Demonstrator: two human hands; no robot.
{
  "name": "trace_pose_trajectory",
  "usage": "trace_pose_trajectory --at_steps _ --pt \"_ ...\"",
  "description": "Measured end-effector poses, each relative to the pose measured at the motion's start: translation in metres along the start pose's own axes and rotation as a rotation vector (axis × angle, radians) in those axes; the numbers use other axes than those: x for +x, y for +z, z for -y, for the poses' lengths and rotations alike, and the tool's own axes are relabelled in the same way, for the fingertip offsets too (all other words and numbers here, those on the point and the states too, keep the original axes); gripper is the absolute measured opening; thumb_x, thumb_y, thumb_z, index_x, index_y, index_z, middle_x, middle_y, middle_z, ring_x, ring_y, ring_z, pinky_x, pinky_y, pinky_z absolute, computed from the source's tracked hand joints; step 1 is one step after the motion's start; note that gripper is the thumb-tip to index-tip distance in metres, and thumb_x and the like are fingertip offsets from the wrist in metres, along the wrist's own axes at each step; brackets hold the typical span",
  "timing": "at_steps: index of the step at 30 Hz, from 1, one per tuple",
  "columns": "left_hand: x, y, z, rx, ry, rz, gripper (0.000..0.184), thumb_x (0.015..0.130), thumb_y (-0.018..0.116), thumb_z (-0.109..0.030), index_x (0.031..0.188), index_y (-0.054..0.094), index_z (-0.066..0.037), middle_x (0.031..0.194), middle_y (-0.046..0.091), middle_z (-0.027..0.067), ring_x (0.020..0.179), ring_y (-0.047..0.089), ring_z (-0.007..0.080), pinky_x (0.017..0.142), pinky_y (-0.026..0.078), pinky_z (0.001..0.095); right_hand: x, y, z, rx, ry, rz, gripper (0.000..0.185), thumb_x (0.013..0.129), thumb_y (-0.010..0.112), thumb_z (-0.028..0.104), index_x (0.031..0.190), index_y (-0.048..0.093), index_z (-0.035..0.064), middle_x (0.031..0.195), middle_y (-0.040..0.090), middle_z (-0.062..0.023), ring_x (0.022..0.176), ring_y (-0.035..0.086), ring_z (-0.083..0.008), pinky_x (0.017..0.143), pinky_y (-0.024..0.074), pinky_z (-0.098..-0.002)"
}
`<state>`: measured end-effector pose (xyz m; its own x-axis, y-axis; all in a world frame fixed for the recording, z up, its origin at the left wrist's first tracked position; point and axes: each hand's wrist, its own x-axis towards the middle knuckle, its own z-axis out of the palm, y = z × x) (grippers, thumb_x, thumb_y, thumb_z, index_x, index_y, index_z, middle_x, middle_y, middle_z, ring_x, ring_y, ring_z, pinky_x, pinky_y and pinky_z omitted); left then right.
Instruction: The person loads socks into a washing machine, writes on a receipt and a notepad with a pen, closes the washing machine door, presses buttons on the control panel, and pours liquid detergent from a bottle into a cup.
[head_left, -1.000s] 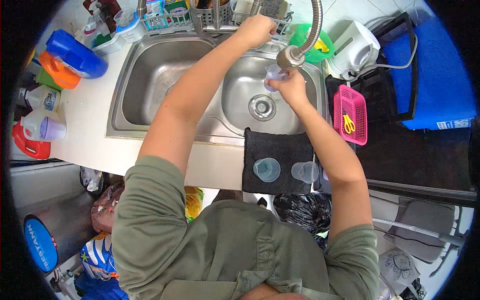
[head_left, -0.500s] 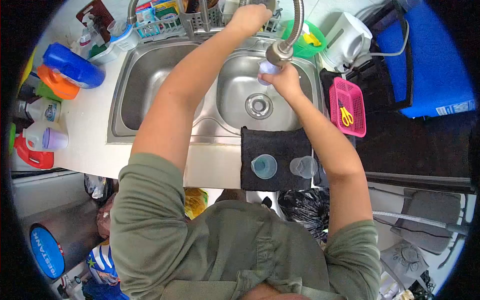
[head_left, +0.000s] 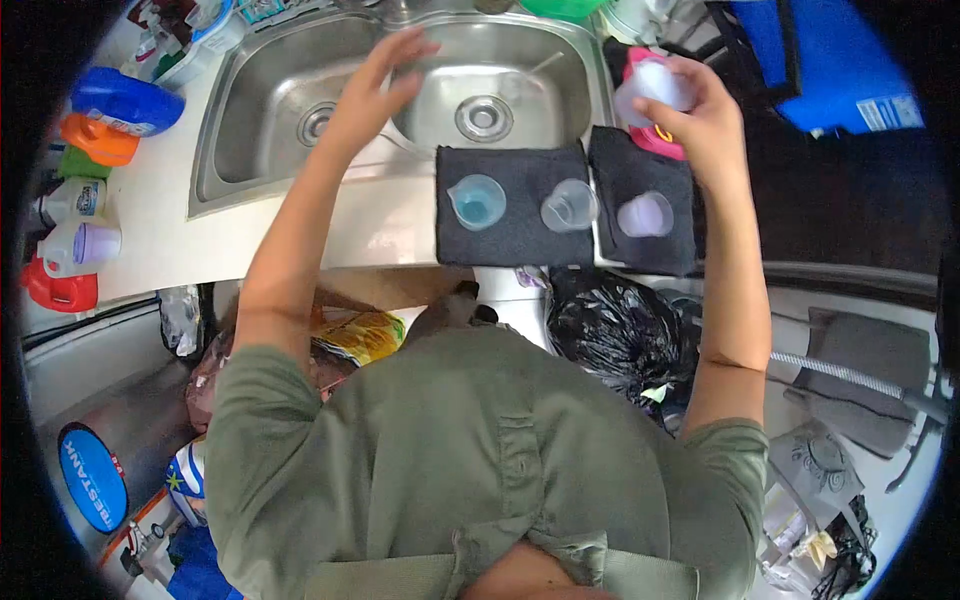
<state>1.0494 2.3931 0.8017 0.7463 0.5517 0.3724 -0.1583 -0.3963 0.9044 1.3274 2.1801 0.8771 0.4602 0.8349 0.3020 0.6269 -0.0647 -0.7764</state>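
My right hand (head_left: 708, 125) grips a small translucent, whitish-lilac cup (head_left: 660, 85), held above the pink basket (head_left: 655, 142) and partly covering it. My left hand (head_left: 385, 85) is in the air over the sink's middle divider, its fingers apart and nothing in them. On a black cloth (head_left: 520, 245) at the counter's front edge stand a spouted clear cup with bluish contents (head_left: 477, 203) and a clear spouted cup (head_left: 570, 205). A cup with a lilac tint (head_left: 646, 215) is on a second black cloth (head_left: 670, 255) to the right.
A double steel sink (head_left: 205, 185) lies ahead. Detergent bottles, among them a blue one (head_left: 125, 100) and a red one (head_left: 60, 287), line the left counter. A black trash bag (head_left: 610, 320) sits below the counter, and a blue container (head_left: 850, 70) is at far right.
My left hand has come back from behind the sink. My right hand has carried the cup from the right basin to above the pink basket. The view has shifted, and the faucet is out of sight.
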Motion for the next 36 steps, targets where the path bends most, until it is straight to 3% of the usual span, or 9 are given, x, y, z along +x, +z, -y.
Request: trace_pose_trajectory --at_steps 2,5,16,22,25,27,30,33,36 --pt "-0.053 0.016 -0.017 0.175 -0.048 0.098 0.096 0.059 0.078 -0.031 0.136 0.024 -0.010 0.128 0.048 0.0063 0.122 0.039 0.0230 0.104 0.022 0.0386 -0.031 -0.036 0.007 -0.036 0.042 -0.060 0.050 0.060 0.077 0.011 0.103 0.055 -0.0033 0.093 0.062 -0.0107 0.083 0.059 -0.0156 0.076 0.0463 -0.0265" --pt "-0.100 0.046 -0.022 0.338 -0.191 0.074 0.110 0.049 0.082 -0.034 0.137 0.020 -0.012 0.128 0.047 0.0058 0.124 0.037 0.0257 0.106 0.014 0.0465 -0.076 -0.068 -0.007 -0.070 0.158 -0.120 0.051 0.061 0.077 0.011 0.104 0.054 -0.0039 0.094 0.062 -0.0117 0.085 0.059 -0.0156 0.076 0.0465 -0.0269" --pt "-0.130 0.096 -0.035 0.649 -0.252 -0.049 0.109 0.053 0.081 -0.032 0.137 0.014 -0.014 0.126 0.050 0.0051 0.118 0.043 0.0282 0.101 0.012 0.0563 -0.151 -0.028 -0.093 -0.138 0.277 -0.238 0.053 0.060 0.078 0.013 0.106 0.054 -0.0024 0.097 0.062 -0.0118 0.088 0.058 -0.0179 0.080 0.0446 -0.0289" --pt "-0.126 0.109 -0.011 0.594 -0.237 -0.080 0.059 0.052 0.079 -0.034 0.104 0.058 -0.015 0.138 0.035 0.0071 0.128 0.031 0.0279 0.097 0.002 0.0654 -0.161 -0.025 -0.098 0.024 0.139 -0.178 0.073 0.065 0.073 0.001 0.128 0.036 0.0011 0.122 0.044 -0.0152 0.109 0.046 -0.0231 0.095 0.0355 -0.0349" --pt "-0.123 0.104 -0.021 0.516 -0.285 -0.098 0.078 0.053 0.077 -0.029 0.121 0.041 -0.017 0.125 0.048 0.0057 0.122 0.038 0.0265 0.098 -0.001 0.0649 -0.173 -0.044 -0.102 0.202 0.268 -0.191 0.079 0.067 0.073 0.005 0.132 0.027 0.0027 0.127 0.039 -0.0196 0.112 0.043 -0.0263 0.096 0.0352 -0.0377" --pt "-0.123 0.091 -0.041 0.458 -0.306 -0.120 0.084 0.054 0.076 -0.029 0.126 0.035 -0.017 0.119 0.053 0.0059 0.119 0.043 0.0267 0.099 0.000 0.0633 -0.183 -0.049 -0.089 -0.141 0.367 -0.591 0.061 0.074 0.072 0.016 0.123 0.040 -0.0020 0.119 0.047 -0.0200 0.106 0.049 -0.0270 0.090 0.0417 -0.0368" --pt "-0.141 0.043 -0.059 0.421 -0.206 -0.239 0.086 0.058 0.074 -0.021 0.131 0.029 -0.017 0.108 0.058 0.0068 0.106 0.053 0.0254 0.102 0.019 0.0541 -0.192 -0.007 0.006 -0.370 0.136 -1.007 0.044 0.080 0.065 0.016 0.116 0.046 -0.0022 0.111 0.051 -0.0169 0.097 0.053 -0.0241 0.083 0.0458 -0.0340" --pt "-0.170 -0.029 -0.077 0.121 -0.241 -0.427 0.082 0.061 0.072 -0.007 0.130 0.027 -0.013 0.110 0.055 0.0109 0.093 0.058 0.0204 0.081 0.046 0.0317 -0.153 0.074 0.082 0.058 -0.166 -0.721 0.032 0.084 0.057 0.008 0.113 0.048 -0.0021 0.112 0.052 -0.0136 0.097 0.052 -0.0202 0.081 0.0434 -0.0304" --pt "-0.200 -0.115 -0.080 0.132 -0.317 -0.544 0.081 0.061 0.072 -0.009 0.129 0.027 -0.012 0.110 0.055 0.0115 0.090 0.057 0.0197 0.079 0.045 0.0313 -0.094 0.159 0.151 0.303 -0.194 -0.204 0.027 0.082 0.055 0.001 0.108 0.051 -0.0021 0.110 0.055 -0.0122 0.098 0.053 -0.0182 0.084 0.0413 -0.0284"
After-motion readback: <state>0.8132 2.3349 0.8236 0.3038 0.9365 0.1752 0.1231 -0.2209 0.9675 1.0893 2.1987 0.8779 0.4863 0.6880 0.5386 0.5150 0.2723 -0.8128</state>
